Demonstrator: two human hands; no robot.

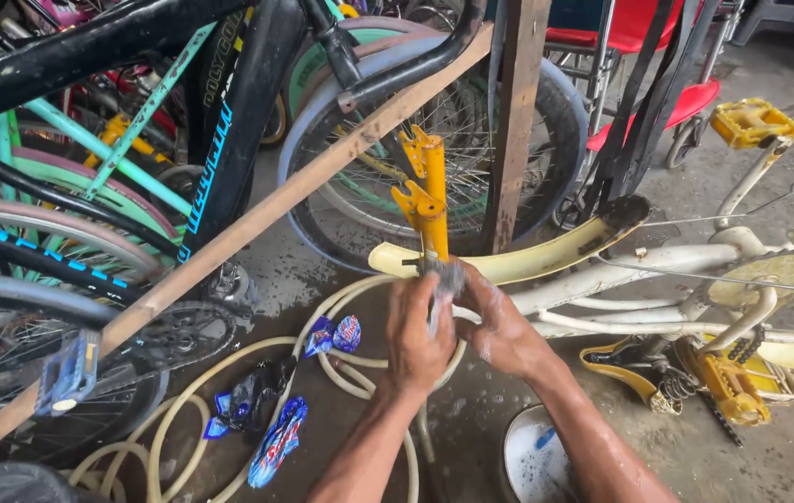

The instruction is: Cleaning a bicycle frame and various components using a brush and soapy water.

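Scrubbing is where you are, and by the look of it mid-way rather than near the end. Start with the biggest thing: the white frame [639,270] lies on its side across the wet floor [788,102], its chainring [774,270] and yellow pedal [753,121] up on the right; none of that shows suds, so I judge it not yet washed. The yellow fender [518,261] runs behind your hands, and the hose [229,382] coils loose on the floor below, not in use. Next, the yellow fork [427,200] stands upright just above your hands, with its lower end in your grip; its upper blades look clean of foam but dull.

Your left hand [415,335] is wrapped round the fork's base, fingers curled tight. Your right hand [499,326], soapy, presses a grey scrub pad [448,277] against the same spot, fingers closed over it. The soapy bucket [532,461] sits by your right forearm. Smallest: empty sachets [276,442] lie among the hose loops.
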